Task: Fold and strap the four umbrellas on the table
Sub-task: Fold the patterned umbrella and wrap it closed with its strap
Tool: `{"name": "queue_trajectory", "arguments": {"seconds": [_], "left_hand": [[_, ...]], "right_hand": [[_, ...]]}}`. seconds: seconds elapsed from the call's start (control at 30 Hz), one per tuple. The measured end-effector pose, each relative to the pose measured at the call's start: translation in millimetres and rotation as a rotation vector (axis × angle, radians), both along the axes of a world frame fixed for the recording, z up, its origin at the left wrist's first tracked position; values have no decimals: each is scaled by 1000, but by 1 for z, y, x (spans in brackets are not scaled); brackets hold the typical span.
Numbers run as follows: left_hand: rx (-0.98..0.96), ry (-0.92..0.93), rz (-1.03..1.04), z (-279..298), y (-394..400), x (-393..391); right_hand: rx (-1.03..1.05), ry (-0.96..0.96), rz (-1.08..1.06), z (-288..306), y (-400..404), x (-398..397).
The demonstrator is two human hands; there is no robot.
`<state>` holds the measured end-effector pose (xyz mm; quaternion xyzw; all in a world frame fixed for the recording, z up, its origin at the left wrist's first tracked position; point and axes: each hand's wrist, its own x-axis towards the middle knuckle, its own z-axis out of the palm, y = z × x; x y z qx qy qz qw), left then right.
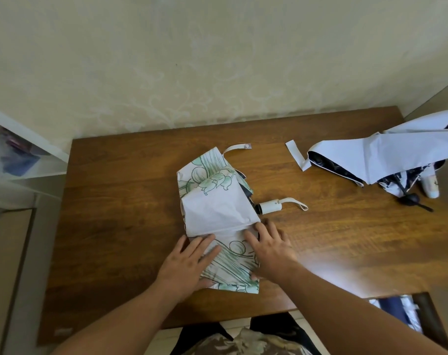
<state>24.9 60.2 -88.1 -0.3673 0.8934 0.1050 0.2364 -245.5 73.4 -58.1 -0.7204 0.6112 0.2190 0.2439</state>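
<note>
Floral umbrella (219, 206): lies collapsed in the middle of the table (115, 213), canopy spread in loose pleats, white with green flower print, close to the near edge.
Strap (237, 148): a white band with a snap, it lies open on the far side of the canopy, not fastened.
Handle (270, 206): white, sticks out to the right of the canopy, with a wrist loop.
Left hand (187, 262): lies flat on the near-left pleat, fingers (205, 243) straight, pressing the fabric down, gripping nothing.
Right hand (270, 248): lies on the near-right pleat, fingers a little bent over the fabric; it seems to press and smooth, not to pinch.
Handling: the fabric looks thin, light and soft, probably slippery, so pleats may spring open when released; the ribs under it are stiff. I think it is best to hold the pleats flat, roll them around the shaft, then take the strap by its end.
Second umbrella (379, 156): plain white with dark lining, lies unfolded at the far-right of the table, well apart, its strap also loose.
Other umbrellas: not visible here.
Table: dark brown wood, smooth, with some glare at the right.
Room: pale patterned wall behind, a white shelf at the left.
</note>
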Motion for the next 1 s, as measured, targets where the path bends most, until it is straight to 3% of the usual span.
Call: {"name": "queue_trajectory", "arguments": {"seconds": [0.17,0.4,0.6,0.8,0.87,1.0], "left_hand": [[24,56,59,-5,14,16],[119,-31,-136,4,7,40],[222,-113,-134,17,-2,35],[239,-159,-122,26,-2,28],[243,-163,-117,26,-2,27],[247,-137,-101,25,0,32]], "right_hand": [[39,37,33,-4,-4,-2],[43,30,39,-7,4,-10],[163,131,-16,21,-1,22],[-78,-191,185,25,4,78],[-61,-158,212,16,4,73],[4,-18,69,7,5,28]]}}
